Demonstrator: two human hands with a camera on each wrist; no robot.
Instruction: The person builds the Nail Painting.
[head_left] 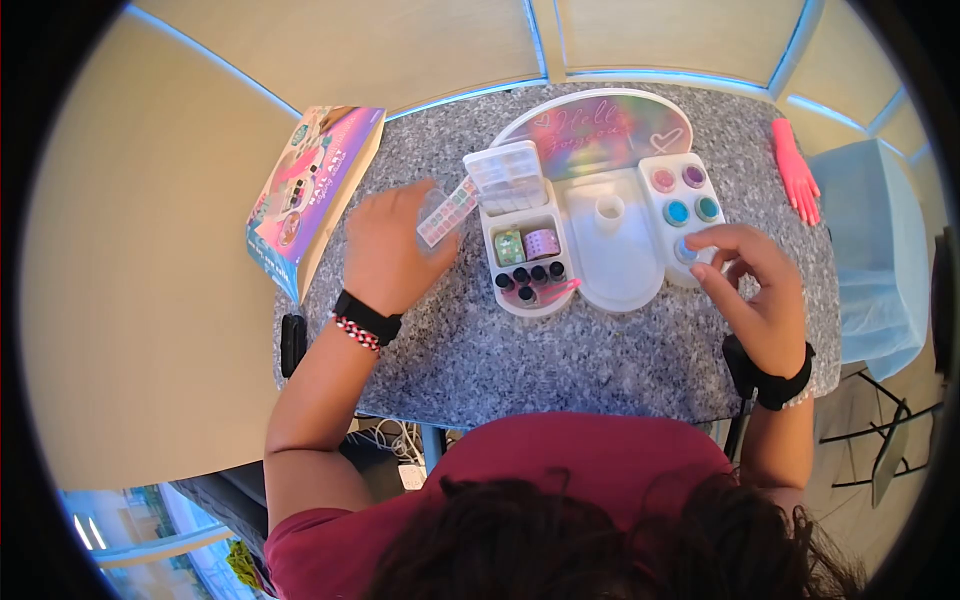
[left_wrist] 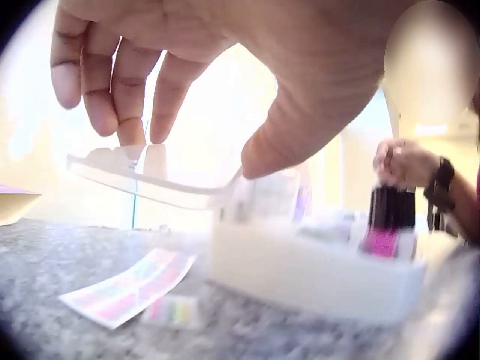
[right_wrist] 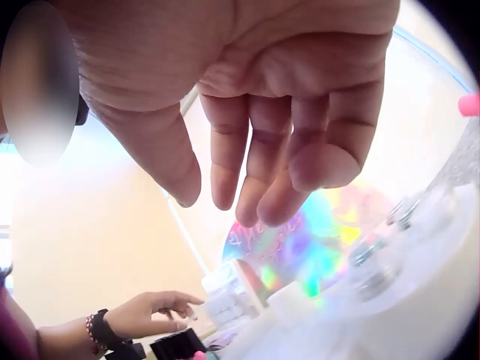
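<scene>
My left hand [head_left: 388, 250] pinches a thin clear plastic lid [left_wrist: 150, 176] between thumb and fingertips, left of the white organizer. Below it a strip of nail stickers [left_wrist: 131, 289] lies on the counter. My right hand [head_left: 755, 285] hovers by the lower jar of pale blue glitter [head_left: 686, 250] on the organizer's right wing; its fingers bend loosely with nothing between them in the right wrist view. The white nail art organizer [head_left: 615, 285] holds a hinged white case [head_left: 505, 175], a green tape roll [head_left: 508, 247], a purple tape roll [head_left: 541, 243] and several black-capped polish bottles [head_left: 527, 294].
A nail art box [head_left: 315, 190] stands at the left of the speckled counter [head_left: 450, 360]. A pink practice hand [head_left: 797, 175] lies at the far right. Behind the organizer rises a holographic backboard [head_left: 600, 130]. A blue-covered chair [head_left: 880, 260] stands beyond the right edge.
</scene>
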